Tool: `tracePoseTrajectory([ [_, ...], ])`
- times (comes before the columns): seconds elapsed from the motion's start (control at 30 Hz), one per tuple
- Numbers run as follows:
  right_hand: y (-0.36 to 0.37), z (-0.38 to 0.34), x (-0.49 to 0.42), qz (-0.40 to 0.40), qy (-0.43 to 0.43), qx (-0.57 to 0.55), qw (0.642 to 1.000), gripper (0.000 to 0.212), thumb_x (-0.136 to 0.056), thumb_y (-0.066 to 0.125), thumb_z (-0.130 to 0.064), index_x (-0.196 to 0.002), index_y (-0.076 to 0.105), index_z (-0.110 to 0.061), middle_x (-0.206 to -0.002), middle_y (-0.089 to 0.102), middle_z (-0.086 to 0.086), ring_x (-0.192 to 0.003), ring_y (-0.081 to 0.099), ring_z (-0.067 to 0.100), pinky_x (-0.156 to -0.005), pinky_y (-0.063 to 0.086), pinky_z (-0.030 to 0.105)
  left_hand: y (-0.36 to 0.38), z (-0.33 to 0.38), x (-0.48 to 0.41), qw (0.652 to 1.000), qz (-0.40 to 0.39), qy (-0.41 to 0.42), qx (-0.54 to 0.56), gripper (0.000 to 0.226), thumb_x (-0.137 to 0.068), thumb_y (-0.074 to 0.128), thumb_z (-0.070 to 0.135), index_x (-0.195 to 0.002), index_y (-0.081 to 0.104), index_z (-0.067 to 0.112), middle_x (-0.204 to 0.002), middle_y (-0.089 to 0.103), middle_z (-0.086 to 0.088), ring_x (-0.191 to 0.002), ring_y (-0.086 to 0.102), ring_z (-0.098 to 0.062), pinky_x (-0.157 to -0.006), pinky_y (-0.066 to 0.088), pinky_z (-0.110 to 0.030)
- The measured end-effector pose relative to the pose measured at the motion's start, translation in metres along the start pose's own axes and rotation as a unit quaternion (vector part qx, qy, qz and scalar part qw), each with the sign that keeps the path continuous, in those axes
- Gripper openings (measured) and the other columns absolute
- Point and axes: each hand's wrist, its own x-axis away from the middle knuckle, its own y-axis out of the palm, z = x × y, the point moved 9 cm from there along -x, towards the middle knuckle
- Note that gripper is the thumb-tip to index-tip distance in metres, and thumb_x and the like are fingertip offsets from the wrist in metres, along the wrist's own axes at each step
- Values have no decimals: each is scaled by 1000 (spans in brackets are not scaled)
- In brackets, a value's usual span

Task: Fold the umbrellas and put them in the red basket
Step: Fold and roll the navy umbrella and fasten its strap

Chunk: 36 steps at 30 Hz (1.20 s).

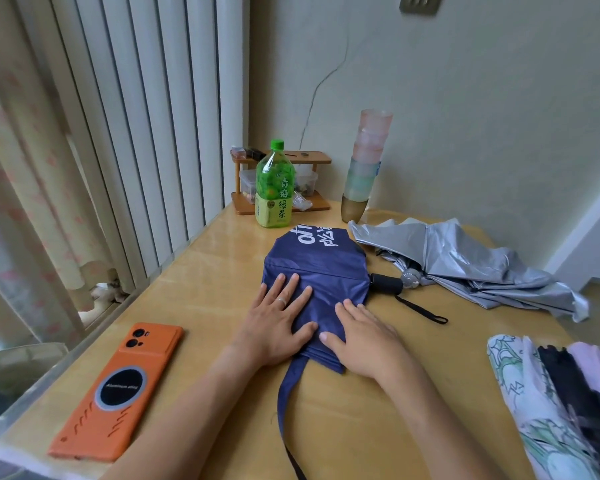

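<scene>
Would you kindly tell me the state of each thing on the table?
blue umbrella: collapsed, canopy flattened, strap loose
silver umbrella: collapsed, canopy loose and crumpled
left hand: flat, pressing blue umbrella
right hand: flat, pressing blue umbrella
bottle: upright, capped
phone: face down

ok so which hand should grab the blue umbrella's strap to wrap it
Probably the left hand: the strap comes out from under the blue umbrella right by its heel. The right hand lies further from it and can hold the folds flat.
</scene>
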Motion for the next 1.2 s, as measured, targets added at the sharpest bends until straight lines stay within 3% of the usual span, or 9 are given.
tracePoseTrajectory([
  [0.1,-33,-2,-9,56,1,-15,998,43,-99,53,-56,-124,67,-24,-133,64,2,-127,56,26,-97,47,36,1,0,-2,1000,1,-5,-6,92,-78,-3,77,-162,2,39,-170,-13,6,-156,-17,-16,-127,-8,-42],
  [0.2,-77,7,-26,176,-5,-154,972,33,-99,56,-35,-72,61,-18,-73,64,2,-78,63,27,-70,49,35,3,0,-3,1000,3,-4,-3,91,-79,-3,77,-162,2,39,-170,-12,6,-156,-17,-17,-127,-8,-43],
  [0.3,-113,19,-49,303,-23,-235,923,20,-101,55,-20,-113,70,-15,-109,72,4,-104,66,24,-93,51,34,3,0,-2,1000,6,-2,1,90,-80,-2,76,-162,2,39,-170,-12,6,-156,-17,-16,-126,-9,-42],
  [0.37,-116,27,-76,275,3,-255,927,34,-102,54,-24,-133,62,-11,-129,66,9,-123,59,28,-106,46,39,2,0,-1,1000,10,-1,2,90,-80,-1,76,-162,2,39,-170,-12,6,-156,-17,-16,-126,-9,-42],
  [0.53,-90,38,-126,147,93,-355,919,26,-96,57,-44,-97,52,-19,-98,59,0,-98,59,27,-81,44,36,1,0,-1,1000,14,1,8,88,-81,-1,76,-162,1,40,-169,-14,8,-155,-19,-15,-126,-10,-42],
  [0.8,-88,39,-160,114,101,-723,674,83,-57,93,-34,-128,62,-7,-115,75,12,-98,75,30,-91,60,49,1,-2,-2,1000,9,5,16,87,-82,0,76,-161,0,41,-169,-16,10,-154,-21,-14,-126,-11,-42],
  [1.0,-101,15,-110,146,51,-725,672,70,-75,89,-16,-134,57,2,-114,73,20,-104,72,37,-96,58,49,0,-4,-1,999,18,14,50,79,-90,18,74,-162,8,41,-169,-11,12,-155,-18,-11,-126,-10,-40],
  [1.1,-94,19,-70,194,30,-680,706,98,-66,93,-23,-143,35,-38,-130,60,8,-113,66,27,-100,55,47,-4,-6,-1,996,32,20,79,73,-94,35,68,-160,23,40,-170,-3,13,-156,-12,-8,-127,-9,-39],
  [1.2,-84,15,-28,207,-48,-628,749,70,-87,77,-6,-139,48,-43,-125,67,0,-110,70,21,-96,59,42,-17,-11,0,981,78,1,175,57,-87,43,56,-140,54,37,-161,32,15,-155,11,-5,-127,-5,-40],
])
